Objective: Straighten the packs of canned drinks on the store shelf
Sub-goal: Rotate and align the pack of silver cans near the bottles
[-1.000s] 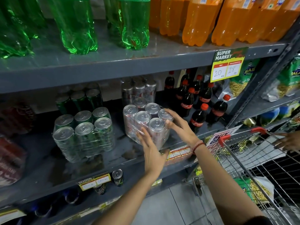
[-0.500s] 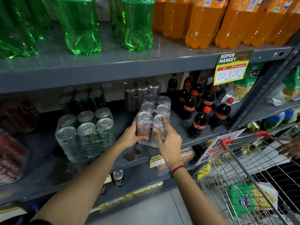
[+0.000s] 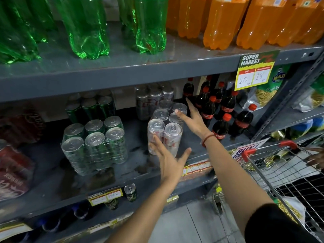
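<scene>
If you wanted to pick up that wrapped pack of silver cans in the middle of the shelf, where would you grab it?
Probably by its two long sides, one hand each, coming from the front. The silver pack stands upright, narrow end forward, with bare shelf on its left; the cola bottles crowd its right. Both the left hand and right hand are open.
</scene>
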